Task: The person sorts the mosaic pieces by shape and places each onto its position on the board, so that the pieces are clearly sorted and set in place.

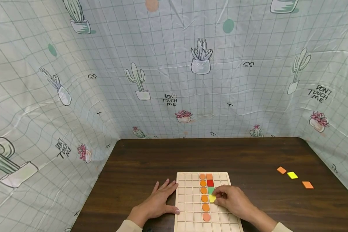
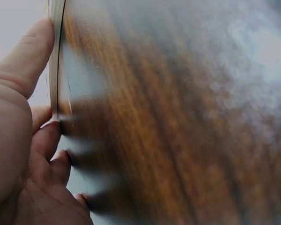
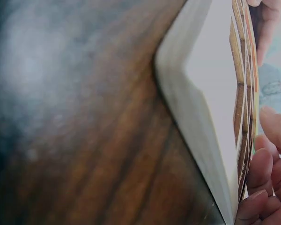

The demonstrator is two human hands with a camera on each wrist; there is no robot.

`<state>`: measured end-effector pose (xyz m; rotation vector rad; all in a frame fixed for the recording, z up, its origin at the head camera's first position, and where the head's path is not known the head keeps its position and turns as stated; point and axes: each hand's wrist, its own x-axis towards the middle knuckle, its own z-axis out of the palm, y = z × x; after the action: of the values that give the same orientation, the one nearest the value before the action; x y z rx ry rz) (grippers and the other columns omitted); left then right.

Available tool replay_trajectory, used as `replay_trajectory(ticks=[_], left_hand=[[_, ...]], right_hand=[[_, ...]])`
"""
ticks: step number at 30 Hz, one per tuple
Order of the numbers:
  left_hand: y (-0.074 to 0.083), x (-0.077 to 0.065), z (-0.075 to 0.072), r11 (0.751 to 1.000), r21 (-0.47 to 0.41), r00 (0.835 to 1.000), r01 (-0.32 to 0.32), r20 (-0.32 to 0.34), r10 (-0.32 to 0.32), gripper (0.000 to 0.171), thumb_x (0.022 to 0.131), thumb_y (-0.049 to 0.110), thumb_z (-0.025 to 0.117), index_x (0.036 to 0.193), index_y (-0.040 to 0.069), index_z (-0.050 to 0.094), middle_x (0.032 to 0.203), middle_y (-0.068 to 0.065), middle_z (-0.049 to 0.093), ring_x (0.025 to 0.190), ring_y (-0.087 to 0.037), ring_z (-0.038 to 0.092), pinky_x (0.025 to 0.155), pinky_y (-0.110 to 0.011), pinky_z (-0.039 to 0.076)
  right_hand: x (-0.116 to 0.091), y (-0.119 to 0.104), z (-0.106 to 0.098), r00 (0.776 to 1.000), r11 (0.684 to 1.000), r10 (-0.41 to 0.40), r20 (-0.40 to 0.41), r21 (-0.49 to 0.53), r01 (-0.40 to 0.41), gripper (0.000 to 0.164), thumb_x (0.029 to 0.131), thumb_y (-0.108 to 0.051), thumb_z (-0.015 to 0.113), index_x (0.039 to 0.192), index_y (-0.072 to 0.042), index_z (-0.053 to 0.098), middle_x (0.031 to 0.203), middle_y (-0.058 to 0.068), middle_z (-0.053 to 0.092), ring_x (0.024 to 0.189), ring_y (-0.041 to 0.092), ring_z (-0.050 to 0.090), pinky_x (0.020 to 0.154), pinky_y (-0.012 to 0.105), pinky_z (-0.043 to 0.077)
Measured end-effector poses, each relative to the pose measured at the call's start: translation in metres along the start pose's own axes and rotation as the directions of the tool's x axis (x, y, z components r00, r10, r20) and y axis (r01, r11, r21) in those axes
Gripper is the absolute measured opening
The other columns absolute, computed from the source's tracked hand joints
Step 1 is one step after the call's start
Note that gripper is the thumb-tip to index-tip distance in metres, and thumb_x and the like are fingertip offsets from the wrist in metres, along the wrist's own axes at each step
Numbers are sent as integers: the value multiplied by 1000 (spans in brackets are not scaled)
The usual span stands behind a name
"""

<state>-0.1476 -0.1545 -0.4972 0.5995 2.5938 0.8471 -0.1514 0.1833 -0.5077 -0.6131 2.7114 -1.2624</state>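
Observation:
A pale wooden grid board [image 1: 188, 206] lies on the dark table. My left hand [image 1: 158, 201] rests spread on the table, its thumb and fingertips touching the board's left edge; the left wrist view shows the thumb against that edge too. With curled fingers, my right hand [image 1: 235, 201] pinches a yellow square tile [image 1: 212, 198] at its right side, over a board cell. Above it in that column sit a green tile [image 1: 210, 190], a red tile [image 1: 210, 183] and an orange tile [image 1: 209, 176]. To their left runs a column of orange discs [image 1: 204, 190], ending in a salmon disc [image 1: 206, 217].
Toward the table's right side lie loose square tiles: an orange one [image 1: 281, 170], a yellow one [image 1: 292, 175] and another orange one [image 1: 307, 185]. A patterned cloth [image 1: 162, 129] hangs behind the table and along both sides.

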Motion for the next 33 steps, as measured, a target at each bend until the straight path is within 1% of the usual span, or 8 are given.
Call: replay_trajectory(ticks=[3, 8, 14, 18, 21, 25, 28, 33], left_hand=[[0, 0, 0, 1000, 5, 1000, 4, -2, -4, 98, 89, 53, 79, 167, 13, 35, 174, -5, 29, 165, -32, 12, 131, -64, -2], [1, 1, 0, 1000, 5, 1000, 13, -1, -13, 98, 89, 52, 80, 166, 13, 35, 174, -5, 29, 165, -32, 13, 131, -64, -2], [2, 0, 0, 1000, -3, 1000, 14, 1, -14, 98, 88, 52, 80, 166, 13, 35, 174, -5, 29, 165, -32, 12, 131, -64, -2], [2, 0, 1, 1000, -3, 1000, 16, 1, -16, 98, 88, 52, 80, 167, 14, 35, 174, -4, 29, 165, -32, 12, 131, -64, -2], [2, 0, 1, 1000, -4, 1000, 18, 5, -18, 98, 88, 52, 80, 167, 15, 35, 174, -4, 28, 165, -31, 12, 131, -64, -2], [2, 0, 2, 1000, -9, 1000, 17, 10, -17, 98, 89, 52, 80, 167, 15, 34, 175, -4, 28, 165, -31, 11, 131, -64, -3], [3, -1, 1, 1000, -11, 1000, 16, 7, -16, 98, 88, 52, 80, 167, 15, 34, 175, -5, 28, 165, -32, 11, 131, -65, -3], [3, -1, 0, 1000, -8, 1000, 13, 5, -13, 98, 88, 51, 81, 167, 15, 35, 174, -6, 28, 165, -32, 12, 130, -65, -3]], right_hand=[[0, 2, 0, 1000, 1000, -6, -26, 13, 6, 12, 87, -19, 86, 98, -18, 80, 90, -10, 71, 76, -1, 56, 67, 21, 52], [1, 4, -2, 998, 999, -4, -55, 33, 6, 12, 88, -17, 86, 99, -17, 83, 89, -11, 72, 74, -2, 56, 66, 20, 52], [-2, 6, -7, 998, 994, 18, -62, 105, -12, 23, 89, -18, 86, 110, -8, 83, 89, -7, 72, 72, 0, 56, 63, 21, 50], [-4, 10, -14, 998, 992, 29, -62, 128, -21, 27, 91, -20, 84, 114, -7, 82, 91, -6, 69, 73, 1, 55, 62, 21, 50], [-6, 14, -22, 997, 995, 29, -74, 102, -22, 26, 92, -20, 83, 115, -9, 82, 93, -7, 68, 74, 2, 53, 62, 22, 47], [-9, 22, -37, 993, 998, 49, -109, 46, -44, 27, 92, -20, 83, 117, -11, 82, 96, -6, 70, 76, 2, 50, 64, 22, 45], [-12, 29, -50, 988, 997, 72, -136, 17, -70, 30, 92, -20, 83, 120, -12, 81, 101, -4, 72, 78, 3, 50, 64, 23, 45], [-18, 42, -71, 984, 997, 73, -160, -18, -77, 34, 92, -21, 83, 125, -12, 78, 107, 0, 72, 80, 4, 52, 63, 24, 47]])
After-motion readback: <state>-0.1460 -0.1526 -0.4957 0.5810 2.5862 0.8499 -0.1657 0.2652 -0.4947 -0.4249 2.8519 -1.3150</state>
